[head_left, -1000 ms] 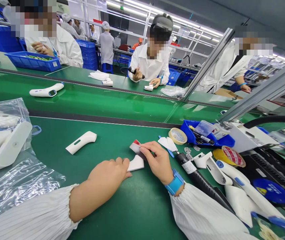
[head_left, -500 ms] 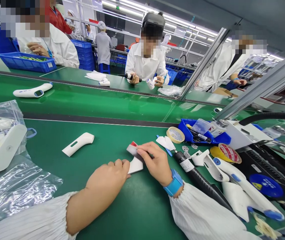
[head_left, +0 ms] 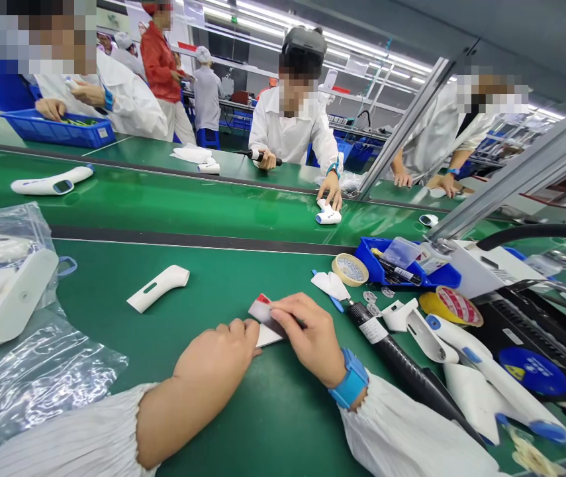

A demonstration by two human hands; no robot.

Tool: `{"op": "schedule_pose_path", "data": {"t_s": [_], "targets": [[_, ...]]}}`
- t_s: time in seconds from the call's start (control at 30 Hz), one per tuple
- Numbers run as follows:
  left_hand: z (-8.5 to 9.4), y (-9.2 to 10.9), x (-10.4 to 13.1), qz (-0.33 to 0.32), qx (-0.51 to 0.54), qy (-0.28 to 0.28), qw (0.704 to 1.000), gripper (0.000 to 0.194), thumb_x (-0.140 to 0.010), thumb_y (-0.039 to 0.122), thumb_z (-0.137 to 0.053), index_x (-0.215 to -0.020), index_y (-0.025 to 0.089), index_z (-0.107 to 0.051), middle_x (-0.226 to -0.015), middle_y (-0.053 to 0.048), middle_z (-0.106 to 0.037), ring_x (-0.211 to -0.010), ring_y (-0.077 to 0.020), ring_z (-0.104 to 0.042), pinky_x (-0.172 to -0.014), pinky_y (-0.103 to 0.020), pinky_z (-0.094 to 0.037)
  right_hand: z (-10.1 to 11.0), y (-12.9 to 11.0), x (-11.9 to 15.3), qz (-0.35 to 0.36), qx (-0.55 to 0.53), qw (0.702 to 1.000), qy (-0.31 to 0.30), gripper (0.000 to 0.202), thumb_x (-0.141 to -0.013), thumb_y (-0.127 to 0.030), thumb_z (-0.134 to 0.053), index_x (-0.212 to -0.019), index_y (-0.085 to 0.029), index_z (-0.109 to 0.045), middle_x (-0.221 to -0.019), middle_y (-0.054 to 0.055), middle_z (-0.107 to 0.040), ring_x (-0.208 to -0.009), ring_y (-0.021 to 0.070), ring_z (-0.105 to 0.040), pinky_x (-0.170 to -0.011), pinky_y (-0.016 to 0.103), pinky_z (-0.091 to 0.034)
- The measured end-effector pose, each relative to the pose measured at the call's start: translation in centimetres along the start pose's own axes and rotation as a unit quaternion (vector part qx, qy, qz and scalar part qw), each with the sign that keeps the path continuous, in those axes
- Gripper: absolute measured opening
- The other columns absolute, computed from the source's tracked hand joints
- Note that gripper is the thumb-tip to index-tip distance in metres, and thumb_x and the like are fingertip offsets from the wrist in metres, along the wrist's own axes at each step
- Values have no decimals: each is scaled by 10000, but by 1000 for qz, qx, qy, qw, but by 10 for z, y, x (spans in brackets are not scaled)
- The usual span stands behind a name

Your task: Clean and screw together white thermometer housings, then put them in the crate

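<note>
My left hand [head_left: 218,361] is closed around a white plastic shell piece [head_left: 269,336] low over the green bench; most of the piece is hidden by the fingers. Between thumb and fingers, my right hand [head_left: 311,339] pinches a thin, greyish see-through strip [head_left: 259,306] with a red end, just above the shell. Whether strip and shell touch, I cannot tell. Further left on the bench lies another curved white shell [head_left: 159,287] with an oval slot. A blue band circles my right wrist.
Left, a clear plastic bag [head_left: 39,371] holds white housings. On the right are a tape roll [head_left: 350,269], a blue bin [head_left: 386,268], a black-handled tool [head_left: 402,361] and white-blue thermometers [head_left: 491,371]. Behind runs a green conveyor [head_left: 188,205]; a co-worker's hand [head_left: 331,191] reaches onto it.
My right hand has shifted slightly down, and the strip now covers more of the shell. On the conveyor the thermometer has moved left. The co-worker opposite has brought a white device onto the belt.
</note>
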State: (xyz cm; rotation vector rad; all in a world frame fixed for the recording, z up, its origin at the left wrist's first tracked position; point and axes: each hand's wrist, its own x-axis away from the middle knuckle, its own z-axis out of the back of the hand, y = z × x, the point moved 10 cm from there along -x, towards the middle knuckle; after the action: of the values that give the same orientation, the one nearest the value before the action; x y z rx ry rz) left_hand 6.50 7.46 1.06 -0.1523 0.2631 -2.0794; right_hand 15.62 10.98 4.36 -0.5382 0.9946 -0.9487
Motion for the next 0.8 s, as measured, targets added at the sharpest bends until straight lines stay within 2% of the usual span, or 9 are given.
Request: {"op": "schedule_pose_path", "data": {"t_s": [0.1,0.27,0.37,0.67,0.8], "targets": [[1,0,0,7,-6,9,1000,213,-839,335,-475,-853,159,-593,-628,-49,-590,-465,-207,-602,-384,-279,-432,2,-2,0,5,10,1000,11,153,-811,-156,-535,-828,-202,-680,-791,46,-644,-754,148,-593,-695,284,-492],[2,2,1,-2,-6,9,1000,185,-829,318,-495,-843,163,-595,-615,-41,-582,-467,-202,-600,-394,-276,-437,-2,-11,1,37,32,999,-9,169,-822,-148,-515,-866,-187,-673,-808,57,-643,-759,145,-593,-688,276,-497],[2,1,1,4,-7,11,1000,215,-834,338,-481,-839,157,-595,-616,-48,-582,-464,-203,-598,-395,-278,-439,3,-15,1,63,50,997,16,162,-817,-143,-520,-854,-182,-672,-794,58,-639,-754,149,-594,-687,282,-501],[-1,-1,-2,3,16,-22,1000,208,-849,309,-457,-868,155,-597,-640,-55,-596,-486,-220,-608,-404,-300,-458,4,-15,2,72,69,995,27,169,-831,-154,-504,-880,-203,-658,-806,54,-624,-764,153,-589,-695,297,-504],[1,1,-1,1,20,-25,999,189,-845,296,-469,-866,159,-599,-648,-54,-600,-505,-218,-612,-419,-298,-464,-1,-14,3,67,62,996,3,183,-833,-136,-498,-924,-199,-645,-824,53,-619,-766,143,-581,-693,281,-497]]}}
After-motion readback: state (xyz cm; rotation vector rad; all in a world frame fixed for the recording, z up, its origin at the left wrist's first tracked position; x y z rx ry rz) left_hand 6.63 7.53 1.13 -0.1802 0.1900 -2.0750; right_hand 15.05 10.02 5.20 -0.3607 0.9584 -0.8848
